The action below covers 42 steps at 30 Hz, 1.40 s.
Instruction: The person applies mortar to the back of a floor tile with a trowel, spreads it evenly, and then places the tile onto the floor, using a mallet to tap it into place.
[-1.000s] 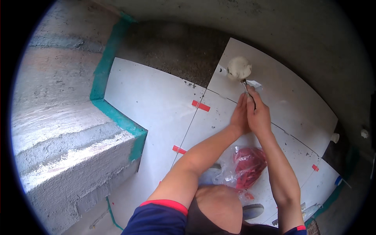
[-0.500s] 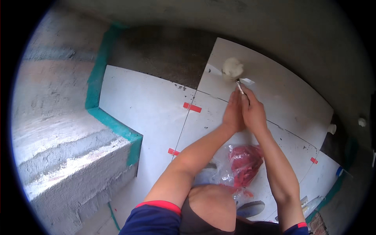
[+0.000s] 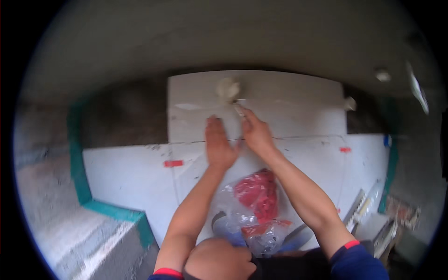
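Observation:
My right hand (image 3: 257,135) is wrapped round the handle of a mallet with a whitish head (image 3: 228,88). That head is over the far white tile (image 3: 294,107), slightly blurred; I cannot tell whether it touches the surface. My left hand (image 3: 219,144) lies with its fingers stretched out, across the seam between the far tile and the nearer tile (image 3: 191,168), and holds nothing. Red tile clips, such as this red clip (image 3: 173,163), sit along the seams. Between my forearms rests a clear plastic bag of red pieces (image 3: 261,191).
Dark bare floor (image 3: 126,116) shows left of the far tile, against the wall. A green band (image 3: 77,158) runs along the left wall's foot and round the grey step. A notched trowel (image 3: 357,207) and a brick-like block (image 3: 402,212) lie at the right.
My hands have come apart: the left now lies flat on the tiles, the right keeps the mallet. The view has turned, so the far tile appears level and further left.

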### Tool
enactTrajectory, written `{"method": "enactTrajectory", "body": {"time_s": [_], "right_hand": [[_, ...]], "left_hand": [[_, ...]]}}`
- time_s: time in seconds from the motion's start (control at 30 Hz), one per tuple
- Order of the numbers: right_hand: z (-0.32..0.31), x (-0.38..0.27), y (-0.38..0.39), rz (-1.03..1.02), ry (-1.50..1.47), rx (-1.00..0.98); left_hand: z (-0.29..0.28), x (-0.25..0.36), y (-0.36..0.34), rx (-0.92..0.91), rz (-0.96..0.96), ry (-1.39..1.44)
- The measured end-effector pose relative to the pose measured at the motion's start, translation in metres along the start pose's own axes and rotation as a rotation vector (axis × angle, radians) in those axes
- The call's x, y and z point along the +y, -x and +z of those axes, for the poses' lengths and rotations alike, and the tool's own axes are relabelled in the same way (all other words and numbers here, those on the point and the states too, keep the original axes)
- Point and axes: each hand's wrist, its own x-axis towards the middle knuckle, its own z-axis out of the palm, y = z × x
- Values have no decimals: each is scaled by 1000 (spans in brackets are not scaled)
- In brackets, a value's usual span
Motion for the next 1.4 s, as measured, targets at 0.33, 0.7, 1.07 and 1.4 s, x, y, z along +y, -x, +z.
{"method": "enactTrajectory", "body": {"time_s": [0.33,0.7,1.07,1.4], "right_hand": [[-59,24,51,74,-172,113],[-105,71,69,232,-77,211],[-149,93,74,373,-171,303],[-169,119,75,403,-120,369]], "left_hand": [[-1,13,3,-25,21,-150],[19,65,-37,-106,225,-134],[16,67,-36,-151,234,-198],[13,68,-37,-163,245,-219]]}}
